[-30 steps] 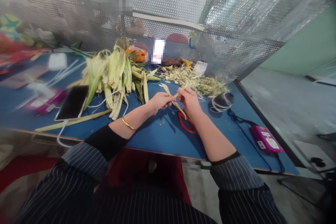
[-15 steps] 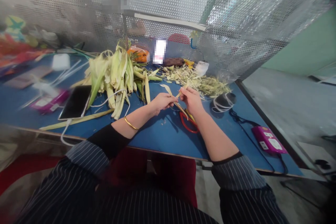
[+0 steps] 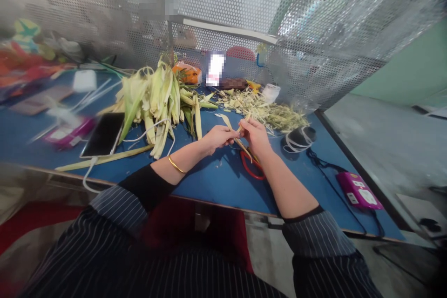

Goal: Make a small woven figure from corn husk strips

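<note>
The leaf strip [image 3: 226, 121] is pale yellow-green, narrow and dry-looking, w/ a pointed tip sticking up and away from the person. It is held a little above the blue surface [image 3: 209, 181], roughly mid-front, between the 2 hands. The left hand [image 3: 218, 137] has its fingers curled in and pinches the strip from the left; a thin gold bangle [image 3: 175, 165] sits on that wrist. The right hand [image 3: 256, 135] pinches the same strip from the other side, thumb and fingertips pressed together, nearly touching the left. The strip's lower end runs down under the right hand toward the red-handled scissors [image 3: 251, 167], which lie flat on the surface, partly hidden by the right wrist.

Behind the left hand is a big pile of long leaves [image 3: 157, 98], green to cream. Behind the right hand is a low heap of trimmed scraps [image 3: 268, 111]. A dark phone [image 3: 104, 134] lies face up left of the pile, w/ a white cable [image 3: 146, 130] looping across the leaves. 1 long loose leaf [image 3: 101, 160] lies near the front edge. To the right are a dark roll w/ white cord [image 3: 296, 137] and a pink device [image 3: 358, 190] on a black lead. A perforated metal screen [image 3: 314, 32] closes off the back and right side. Stuff at far left is too blurred to tell.
</note>
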Action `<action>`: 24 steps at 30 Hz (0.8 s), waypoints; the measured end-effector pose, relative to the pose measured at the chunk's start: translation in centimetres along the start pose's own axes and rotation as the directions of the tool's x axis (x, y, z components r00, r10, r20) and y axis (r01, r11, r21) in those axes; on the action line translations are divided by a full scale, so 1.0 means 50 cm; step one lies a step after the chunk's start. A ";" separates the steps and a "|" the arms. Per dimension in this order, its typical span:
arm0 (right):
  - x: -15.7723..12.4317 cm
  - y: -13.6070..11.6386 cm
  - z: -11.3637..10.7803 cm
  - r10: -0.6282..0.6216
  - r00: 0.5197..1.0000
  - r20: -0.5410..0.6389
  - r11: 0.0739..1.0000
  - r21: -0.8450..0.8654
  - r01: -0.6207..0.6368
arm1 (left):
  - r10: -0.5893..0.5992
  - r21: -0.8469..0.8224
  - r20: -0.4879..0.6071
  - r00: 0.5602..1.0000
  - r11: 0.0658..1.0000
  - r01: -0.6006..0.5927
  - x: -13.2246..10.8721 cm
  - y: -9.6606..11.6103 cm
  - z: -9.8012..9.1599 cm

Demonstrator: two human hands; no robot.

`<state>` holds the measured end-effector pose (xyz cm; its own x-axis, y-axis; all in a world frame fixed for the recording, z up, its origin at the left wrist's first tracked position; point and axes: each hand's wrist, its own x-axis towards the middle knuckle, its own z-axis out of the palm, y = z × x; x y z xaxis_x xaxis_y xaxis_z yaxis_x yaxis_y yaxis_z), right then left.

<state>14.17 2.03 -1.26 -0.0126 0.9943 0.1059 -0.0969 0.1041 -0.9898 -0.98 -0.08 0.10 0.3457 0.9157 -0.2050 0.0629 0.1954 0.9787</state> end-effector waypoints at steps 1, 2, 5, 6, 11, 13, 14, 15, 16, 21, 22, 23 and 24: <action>0.000 0.000 0.000 0.000 1.000 0.006 1.000 -0.002 0.000 | -0.004 -0.002 -0.001 1.000 1.000 0.004 0.000 0.000 0.000; 0.000 0.001 0.000 -0.005 1.000 0.013 1.000 -0.003 0.005 | -0.006 -0.004 -0.004 1.000 1.000 0.006 0.000 0.001 0.000; -0.001 -0.001 0.001 -0.026 1.000 0.016 1.000 -0.001 0.026 | 0.003 -0.014 -0.012 1.000 1.000 -0.003 -0.001 0.003 0.000; -0.002 -0.002 0.001 -0.025 1.000 0.013 1.000 0.002 0.025 | 0.004 -0.015 -0.012 1.000 1.000 -0.005 -0.002 0.004 0.001; -0.005 -0.007 0.004 0.006 1.000 -0.009 1.000 0.022 -0.006 | 0.004 -0.020 0.002 1.000 1.000 -0.004 -0.003 0.002 0.001; -0.006 -0.009 0.005 -0.005 1.000 -0.015 1.000 0.026 0.005 | 0.012 -0.037 0.000 1.000 0.999 -0.012 -0.002 0.001 0.000; -0.007 -0.009 0.006 -0.026 0.999 -0.022 0.999 0.023 0.027 | 0.012 -0.046 0.005 1.000 0.999 -0.012 -0.001 0.001 -0.001; -0.007 -0.010 0.007 -0.053 0.998 -0.034 0.998 0.017 0.054 | 0.012 -0.052 0.016 1.000 0.999 -0.011 -0.001 0.002 -0.002; -0.008 -0.010 0.008 -0.079 0.996 -0.051 0.997 0.009 0.079 | 0.012 -0.055 0.030 0.999 0.998 -0.011 -0.001 0.004 -0.003; -0.011 -0.012 0.012 -0.119 0.987 -0.107 0.993 -0.008 0.119 | 0.008 -0.049 0.062 0.998 0.999 -0.005 -0.009 0.008 0.001; -0.011 -0.012 0.011 -0.124 0.987 -0.105 0.992 -0.009 0.124 | 0.009 -0.054 0.058 0.998 0.999 -0.006 -0.011 0.007 0.002; -0.011 -0.012 0.010 -0.128 0.987 -0.100 0.992 -0.011 0.127 | 0.012 -0.061 0.052 0.999 0.998 -0.008 -0.011 0.005 0.004; -0.010 -0.012 0.008 -0.129 0.987 -0.094 0.992 -0.015 0.128 | 0.015 -0.069 0.045 0.999 0.998 -0.012 -0.011 0.002 0.005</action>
<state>13.83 1.46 -0.67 0.0940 0.9702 0.2235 -0.0825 0.2313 -0.9694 -0.93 -0.64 0.33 0.3886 0.9016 -0.1898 -0.0060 0.2085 0.9780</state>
